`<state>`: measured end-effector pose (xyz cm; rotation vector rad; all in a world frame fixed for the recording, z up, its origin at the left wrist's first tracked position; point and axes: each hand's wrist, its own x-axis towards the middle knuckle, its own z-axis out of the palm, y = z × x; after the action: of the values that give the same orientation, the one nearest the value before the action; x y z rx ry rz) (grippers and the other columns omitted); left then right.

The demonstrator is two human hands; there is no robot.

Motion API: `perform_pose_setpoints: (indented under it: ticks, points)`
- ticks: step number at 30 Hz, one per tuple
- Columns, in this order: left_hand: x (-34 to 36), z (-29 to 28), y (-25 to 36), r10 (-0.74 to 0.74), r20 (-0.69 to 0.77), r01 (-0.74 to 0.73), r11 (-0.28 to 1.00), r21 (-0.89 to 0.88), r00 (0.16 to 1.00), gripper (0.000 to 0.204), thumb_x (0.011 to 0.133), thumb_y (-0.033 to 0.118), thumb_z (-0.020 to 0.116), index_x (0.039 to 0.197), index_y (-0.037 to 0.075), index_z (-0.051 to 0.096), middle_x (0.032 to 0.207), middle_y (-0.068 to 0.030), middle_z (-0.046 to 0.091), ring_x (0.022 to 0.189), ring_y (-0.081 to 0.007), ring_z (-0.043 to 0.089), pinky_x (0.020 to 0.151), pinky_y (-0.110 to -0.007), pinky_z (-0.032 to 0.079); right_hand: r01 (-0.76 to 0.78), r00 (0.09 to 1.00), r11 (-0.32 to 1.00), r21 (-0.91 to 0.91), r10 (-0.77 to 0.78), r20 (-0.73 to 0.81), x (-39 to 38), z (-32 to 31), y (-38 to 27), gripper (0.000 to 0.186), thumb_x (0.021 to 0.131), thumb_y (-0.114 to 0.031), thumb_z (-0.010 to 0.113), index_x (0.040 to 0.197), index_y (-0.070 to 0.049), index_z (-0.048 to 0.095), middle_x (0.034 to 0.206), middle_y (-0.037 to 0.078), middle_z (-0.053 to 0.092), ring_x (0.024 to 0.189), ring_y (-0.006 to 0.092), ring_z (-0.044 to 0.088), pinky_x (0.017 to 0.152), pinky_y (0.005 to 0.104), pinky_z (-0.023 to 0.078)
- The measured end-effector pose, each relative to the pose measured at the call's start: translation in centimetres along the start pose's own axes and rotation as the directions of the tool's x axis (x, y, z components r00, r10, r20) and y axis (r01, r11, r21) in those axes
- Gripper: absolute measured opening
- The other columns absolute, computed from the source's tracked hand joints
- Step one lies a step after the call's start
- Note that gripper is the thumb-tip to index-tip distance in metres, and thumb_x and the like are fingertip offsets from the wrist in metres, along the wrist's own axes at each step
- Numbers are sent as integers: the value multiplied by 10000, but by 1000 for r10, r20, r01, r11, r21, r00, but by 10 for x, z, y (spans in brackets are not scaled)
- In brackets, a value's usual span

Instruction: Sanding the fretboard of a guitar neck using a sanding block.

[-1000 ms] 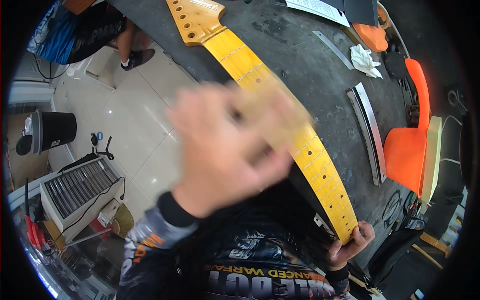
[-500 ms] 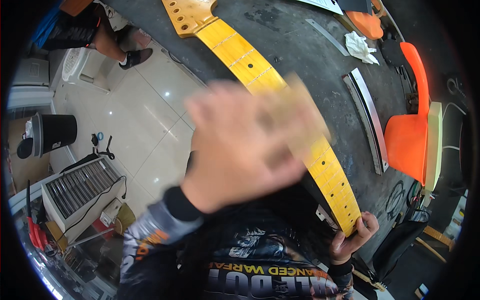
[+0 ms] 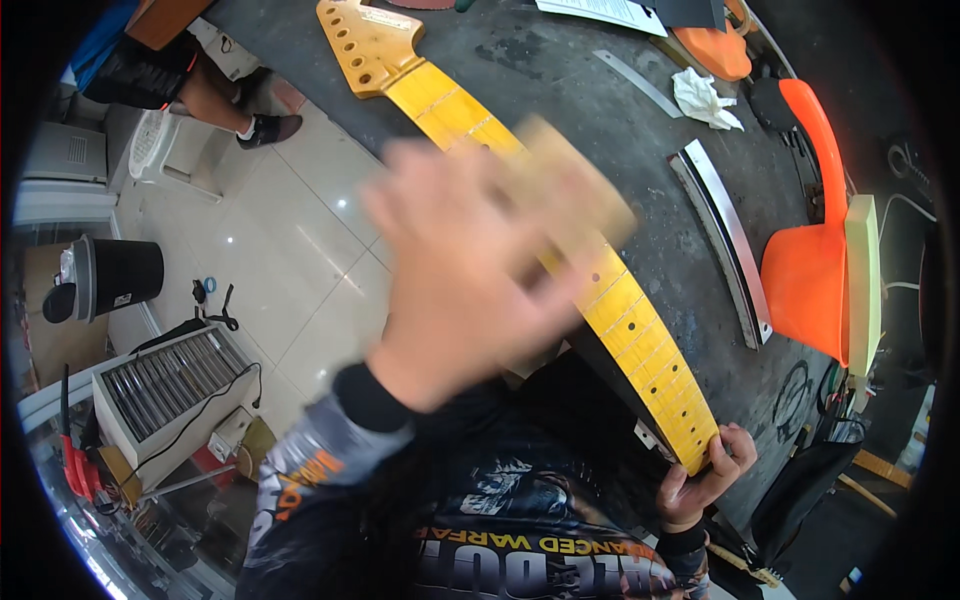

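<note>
A yellow guitar neck (image 3: pixel 655 355) with dark dot inlays and metal frets slants across the view, its headstock (image 3: pixel 370 45) over the far-left part of the dark workbench. At the near-right end, my right hand (image 3: pixel 705 475) is closed on the tip of the neck, thumb below and fingers on the edge. My left hand (image 3: pixel 455 265), smeared by motion, lies across the middle of the fretboard. A tan flat pad (image 3: pixel 580 185) shows under and beyond its fingers, against the frets; blur hides its exact kind.
To the right on the workbench (image 3: pixel 540 70) are a long curved-looking metal-faced bar (image 3: pixel 725 245), an orange scoop-like container (image 3: pixel 805 290), crumpled white tissue (image 3: pixel 705 98) and a thin metal strip (image 3: pixel 637 82). Another person's leg (image 3: pixel 215 105), a white stool (image 3: pixel 175 150) and a black bin (image 3: pixel 125 272) are at left.
My left hand and the tan pad have shifted along the neck toward the headstock. My right hand keeps its hold at the near end. The whole view has shifted slightly.
</note>
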<state>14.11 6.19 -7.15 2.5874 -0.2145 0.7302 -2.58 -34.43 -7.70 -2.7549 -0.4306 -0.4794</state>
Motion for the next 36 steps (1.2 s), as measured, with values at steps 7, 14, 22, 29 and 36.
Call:
perform_pose_setpoints:
  ticks: [7,14,22,29,36]
  points:
    - [30,-7,-59,12,-103,5,986,164,995,563,887,447,938,1428,294,903,1153,-68,625,1165,-318,542,1006,-516,407,-8,1000,1000,9,8,-9,-2,-4,0,527,1060,-453,755,1437,-119,604,1392,194,608,1340,404,586,1188,624,460]
    - [-7,-9,21,143,100,-129,982,-138,985,592,885,473,927,1470,392,878,1187,-30,646,1131,-304,559,1043,-553,372,0,1000,999,33,0,12,-4,-2,2,530,1044,-437,755,1458,-142,604,1410,189,602,1345,412,581,1208,628,460]
    - [-2,-9,6,163,136,-130,966,-222,977,643,860,502,944,1485,366,871,1199,-45,660,1152,-314,559,1081,-525,359,-2,999,999,32,1,37,-4,-3,2,538,1076,-433,747,1475,-102,602,1421,201,592,1399,431,572,1253,626,439]
    - [52,-11,-68,10,-20,-7,994,105,1000,483,885,460,935,1337,291,912,1180,-88,630,1169,-335,557,1034,-546,349,-31,999,997,68,30,13,-3,-2,3,538,1068,-422,750,1470,-97,602,1423,202,582,1399,439,568,1247,635,443]
    - [57,-19,-83,53,22,-55,992,109,998,548,879,472,931,1403,318,894,1141,-84,605,1182,-314,560,1065,-538,355,-25,999,999,44,24,24,-6,-5,-1,520,1063,-427,750,1418,-79,599,1416,208,585,1390,446,571,1232,634,459]
